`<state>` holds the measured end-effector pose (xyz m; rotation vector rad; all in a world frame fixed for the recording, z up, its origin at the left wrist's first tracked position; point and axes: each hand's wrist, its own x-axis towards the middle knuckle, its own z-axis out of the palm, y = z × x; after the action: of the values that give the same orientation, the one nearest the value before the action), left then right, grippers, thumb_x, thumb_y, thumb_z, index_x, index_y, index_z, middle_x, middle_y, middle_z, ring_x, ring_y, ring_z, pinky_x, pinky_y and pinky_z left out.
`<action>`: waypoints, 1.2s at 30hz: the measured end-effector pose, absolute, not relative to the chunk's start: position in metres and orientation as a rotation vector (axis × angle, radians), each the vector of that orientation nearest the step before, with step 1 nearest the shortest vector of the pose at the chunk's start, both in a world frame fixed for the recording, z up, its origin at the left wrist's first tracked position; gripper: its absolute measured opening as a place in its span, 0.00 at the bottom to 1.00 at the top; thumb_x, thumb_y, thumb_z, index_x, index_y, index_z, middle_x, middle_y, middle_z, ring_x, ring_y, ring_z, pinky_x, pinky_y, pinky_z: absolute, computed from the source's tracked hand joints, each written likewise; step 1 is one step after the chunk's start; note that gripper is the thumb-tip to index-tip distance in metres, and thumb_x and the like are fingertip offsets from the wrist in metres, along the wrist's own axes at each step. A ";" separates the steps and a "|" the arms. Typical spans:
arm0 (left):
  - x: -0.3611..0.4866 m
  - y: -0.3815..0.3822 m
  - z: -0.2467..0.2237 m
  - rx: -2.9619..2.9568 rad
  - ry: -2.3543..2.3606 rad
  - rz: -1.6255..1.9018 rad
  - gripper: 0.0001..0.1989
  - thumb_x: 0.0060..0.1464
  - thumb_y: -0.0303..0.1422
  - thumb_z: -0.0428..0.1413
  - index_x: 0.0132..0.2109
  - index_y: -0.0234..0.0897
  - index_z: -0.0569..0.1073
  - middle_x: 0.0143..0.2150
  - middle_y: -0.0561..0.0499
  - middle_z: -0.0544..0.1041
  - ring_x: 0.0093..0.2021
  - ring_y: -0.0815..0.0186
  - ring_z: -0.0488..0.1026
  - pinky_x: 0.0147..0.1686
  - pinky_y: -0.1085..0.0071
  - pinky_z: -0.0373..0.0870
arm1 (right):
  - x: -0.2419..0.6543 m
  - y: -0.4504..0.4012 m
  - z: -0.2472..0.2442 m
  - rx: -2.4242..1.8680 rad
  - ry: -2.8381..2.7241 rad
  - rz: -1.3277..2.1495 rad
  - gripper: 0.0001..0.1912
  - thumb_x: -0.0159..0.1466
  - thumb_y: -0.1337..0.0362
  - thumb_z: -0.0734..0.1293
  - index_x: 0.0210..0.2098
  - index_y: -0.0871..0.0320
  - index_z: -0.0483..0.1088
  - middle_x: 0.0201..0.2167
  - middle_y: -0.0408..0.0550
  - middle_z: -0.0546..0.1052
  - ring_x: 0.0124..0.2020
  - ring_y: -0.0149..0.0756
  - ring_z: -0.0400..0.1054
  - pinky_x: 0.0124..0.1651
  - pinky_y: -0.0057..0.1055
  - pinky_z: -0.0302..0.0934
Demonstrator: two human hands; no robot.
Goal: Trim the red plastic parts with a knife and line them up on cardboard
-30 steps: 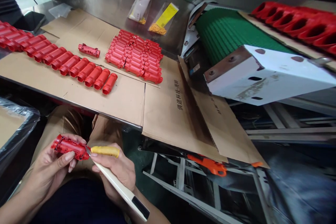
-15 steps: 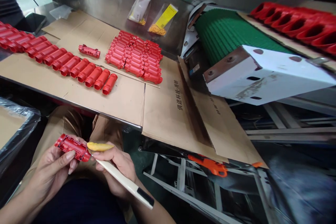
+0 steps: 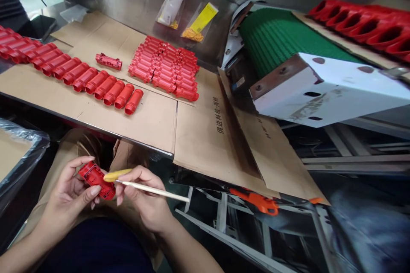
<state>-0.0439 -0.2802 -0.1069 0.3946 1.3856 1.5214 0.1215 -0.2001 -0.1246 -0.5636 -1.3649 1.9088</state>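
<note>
Above my lap, my left hand grips a red plastic tube-like housing, tilted with its far end up to the left. Its ribbed, slotted side faces me. My right hand holds a slim white-handled knife, its handle pointing right and its thin metal tip near the housing. A yellow finger cot appears to cover one right finger, which reaches over the housing's right part. Whether the blade touches the plastic is hidden.
On the cardboard-covered table lie a row of red housings, a stacked block of them and a single one. Behind are small bags. A green conveyor stands right, an orange-handled tool below.
The housing has turned to a steeper tilt in my left hand. My right hand has rolled, so the knife's handle swings up to a flatter line and shows its narrow edge.
</note>
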 end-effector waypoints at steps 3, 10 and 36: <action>-0.046 -0.279 -0.109 0.383 1.380 1.521 0.33 0.48 0.37 0.77 0.58 0.45 0.71 0.40 0.50 0.86 0.25 0.67 0.76 0.26 0.73 0.76 | 0.123 -0.207 -0.114 -0.110 -1.438 2.130 0.25 0.74 0.39 0.66 0.36 0.54 0.68 0.26 0.48 0.84 0.21 0.31 0.76 0.26 0.25 0.73; -0.049 -0.277 -0.110 0.310 1.267 1.551 0.24 0.53 0.38 0.74 0.53 0.43 0.76 0.44 0.49 0.86 0.26 0.67 0.78 0.27 0.70 0.78 | 0.137 -0.197 -0.106 -0.531 -1.781 1.314 0.07 0.76 0.62 0.71 0.49 0.56 0.80 0.45 0.55 0.88 0.46 0.40 0.84 0.51 0.38 0.79; -0.062 -0.277 -0.118 0.412 1.285 1.492 0.20 0.56 0.39 0.73 0.52 0.40 0.79 0.31 0.55 0.79 0.19 0.73 0.71 0.18 0.78 0.71 | 0.148 -0.176 -0.111 -0.230 -2.404 0.670 0.10 0.77 0.70 0.66 0.56 0.62 0.76 0.52 0.62 0.84 0.43 0.40 0.79 0.44 0.36 0.80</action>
<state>-0.0621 -0.2770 -0.1177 0.4123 1.2849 1.4918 0.1477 -0.1763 -0.1111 -0.2301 -2.4037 0.6696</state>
